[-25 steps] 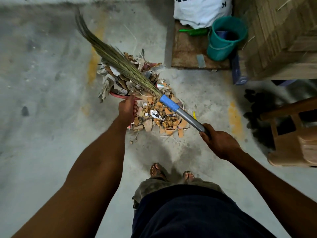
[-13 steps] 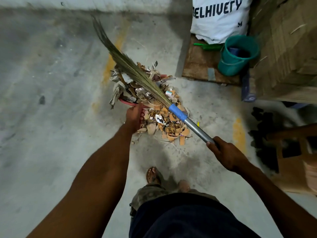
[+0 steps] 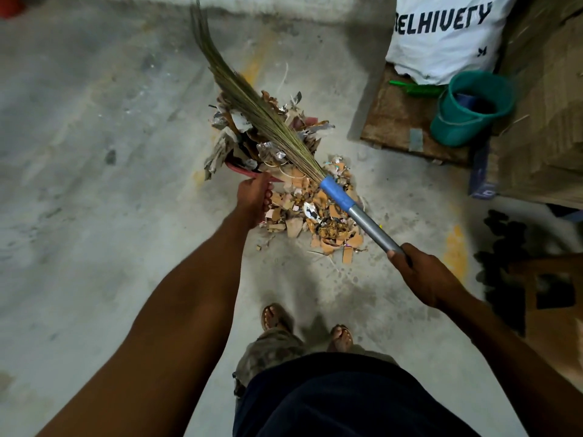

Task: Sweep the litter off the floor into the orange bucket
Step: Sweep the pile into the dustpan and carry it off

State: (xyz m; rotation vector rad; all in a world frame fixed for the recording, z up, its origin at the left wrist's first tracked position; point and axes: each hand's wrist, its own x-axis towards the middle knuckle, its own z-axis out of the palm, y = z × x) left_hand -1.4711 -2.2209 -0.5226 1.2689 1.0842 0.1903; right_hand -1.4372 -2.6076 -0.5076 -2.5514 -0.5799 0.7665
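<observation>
A heap of cardboard scraps, foil and paper litter (image 3: 318, 212) lies on the concrete floor ahead of my feet. The orange bucket (image 3: 243, 170) lies tipped on its side at the heap's far left, stuffed with litter, only its reddish rim showing. My left hand (image 3: 254, 197) grips that rim. My right hand (image 3: 422, 275) grips the metal handle of a grass broom (image 3: 262, 111) with a blue collar. The broom's bristles lie across the bucket's mouth and point up and away to the far left.
A green bucket (image 3: 470, 111) and a white printed sack (image 3: 441, 36) sit on a brown board (image 3: 394, 121) at the far right, beside stacked cardboard (image 3: 542, 130). A wooden stool (image 3: 555, 298) stands at the right edge. Bare concrete floor (image 3: 94, 184) spreads to the left.
The view has shifted, so the heap and bucket sit lower and further right in the frame. The broom's tip has swung more upright. Both hands keep their hold.
</observation>
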